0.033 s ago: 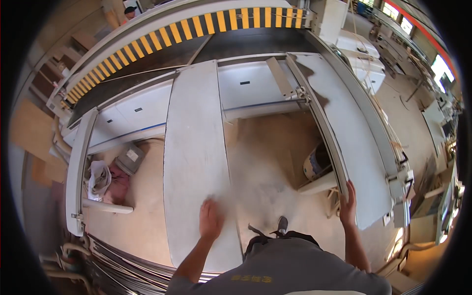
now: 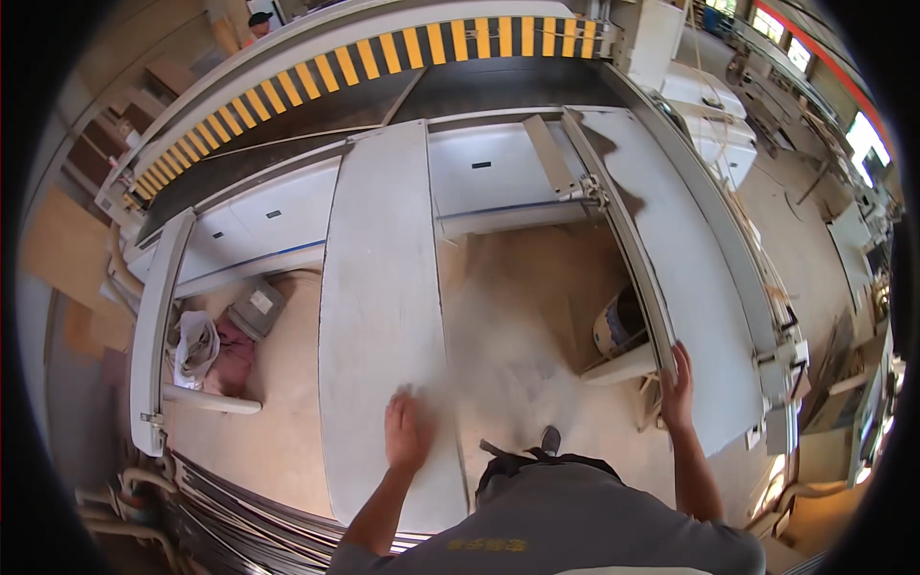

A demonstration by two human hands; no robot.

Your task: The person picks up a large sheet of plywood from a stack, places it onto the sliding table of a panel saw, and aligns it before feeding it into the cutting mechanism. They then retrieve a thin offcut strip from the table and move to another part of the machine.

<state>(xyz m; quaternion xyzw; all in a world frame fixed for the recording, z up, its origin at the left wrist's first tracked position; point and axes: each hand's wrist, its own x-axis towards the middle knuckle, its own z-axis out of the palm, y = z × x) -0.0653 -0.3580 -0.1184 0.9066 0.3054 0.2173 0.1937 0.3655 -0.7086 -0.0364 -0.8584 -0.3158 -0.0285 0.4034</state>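
The long, pale-grey, flat-topped desk (image 2: 379,259) runs from near the person to the far machine with its yellow-and-black striped guard (image 2: 383,53), probably so that wide sheets would have support along their length. Over its near right part is the person's left hand (image 2: 406,431), its grip released, fingers pointing far; they blur into haze, so I cannot tell whether they touch the top. The palm-down pose suits steadying or sweeping more than grasping.

The right hand (image 2: 678,395) is at the near left edge of the wide, pale-grey, brown-stained right desk (image 2: 709,287), beside the near end of a long, straight metal rail (image 2: 628,230). Whether that grip is clenched I cannot tell; the edge would make a natural brace. The rail lines this desk's left side, likely as a guide.
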